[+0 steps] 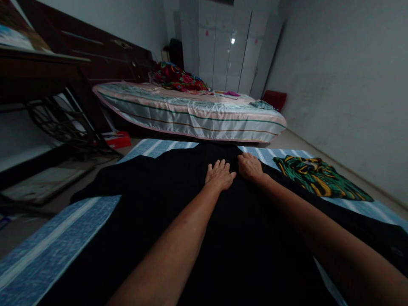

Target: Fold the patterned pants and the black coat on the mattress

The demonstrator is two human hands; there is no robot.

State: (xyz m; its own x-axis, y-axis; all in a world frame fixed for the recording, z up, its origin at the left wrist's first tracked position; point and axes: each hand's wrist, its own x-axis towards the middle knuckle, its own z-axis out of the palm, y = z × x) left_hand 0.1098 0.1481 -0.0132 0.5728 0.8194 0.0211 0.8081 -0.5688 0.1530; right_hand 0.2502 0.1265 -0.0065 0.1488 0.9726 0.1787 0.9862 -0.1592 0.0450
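Left hand (220,174) spread flat on the black shirt (165,182), right hand (250,166) curled, its grip unclear to me; an uneven tug could bunch it.

Above the black garment (162,187) it's open; the bed (191,111) blocks ahead.

Left hand (219,174), right hand (250,166): two hands. Black garment (165,182): one. Blue-and-white striped cloth (86,221): one. Folded patterned cloth (321,178): one. Bed (191,114): one. Headboard (89,42): one. Red floral bundle (178,78): one. Wardrobe (236,55): one. Dark table (38,66): one. Red box (119,139), red object beyond bed (274,100): one each.
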